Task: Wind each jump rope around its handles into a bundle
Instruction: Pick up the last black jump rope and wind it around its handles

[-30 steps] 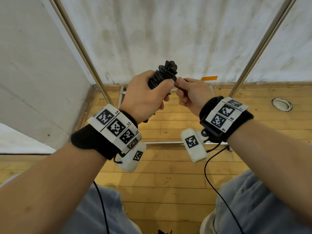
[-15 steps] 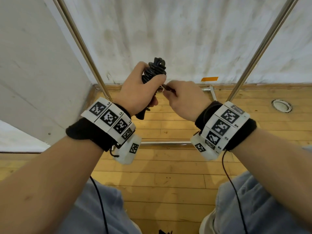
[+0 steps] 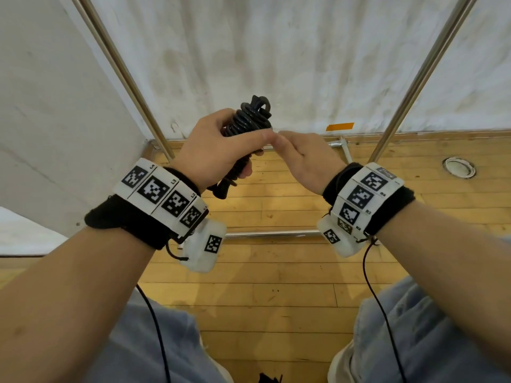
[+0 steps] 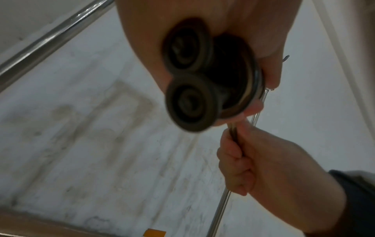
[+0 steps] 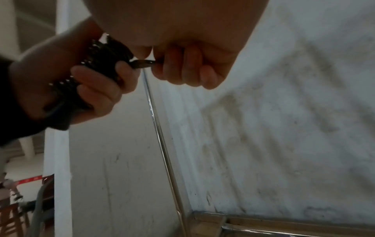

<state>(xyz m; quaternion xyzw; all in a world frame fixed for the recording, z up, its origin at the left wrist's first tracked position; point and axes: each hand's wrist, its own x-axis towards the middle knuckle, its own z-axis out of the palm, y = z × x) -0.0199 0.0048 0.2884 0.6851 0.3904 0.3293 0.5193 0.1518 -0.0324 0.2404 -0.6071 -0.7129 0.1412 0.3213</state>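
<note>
A black jump rope bundle [image 3: 250, 120] is held up in front of the wall, its cord coiled round the two handles. My left hand [image 3: 221, 150] grips the bundle around its middle. The two round handle ends [image 4: 190, 102] face the left wrist camera. My right hand [image 3: 301, 158] is right beside it, fingers curled, pinching the short free end of the cord [image 5: 143, 63] where it leaves the coils. In the right wrist view the left hand [image 5: 81, 80] wraps the coils [image 5: 107, 57]. The right hand [image 4: 253, 160] shows below the bundle in the left wrist view.
Two slanted metal poles [image 3: 124, 76] [image 3: 414, 78] stand against a stained white wall, with a horizontal bar [image 3: 271, 233] low over the wooden floor [image 3: 276, 272]. An orange tape strip [image 3: 339, 126] is on the wall, a round floor fitting [image 3: 459, 167] at right.
Both hands have moved slightly left and up with the bundle. The right hand turned its wrist over and closed in against the left thumb, still holding the cord end.
</note>
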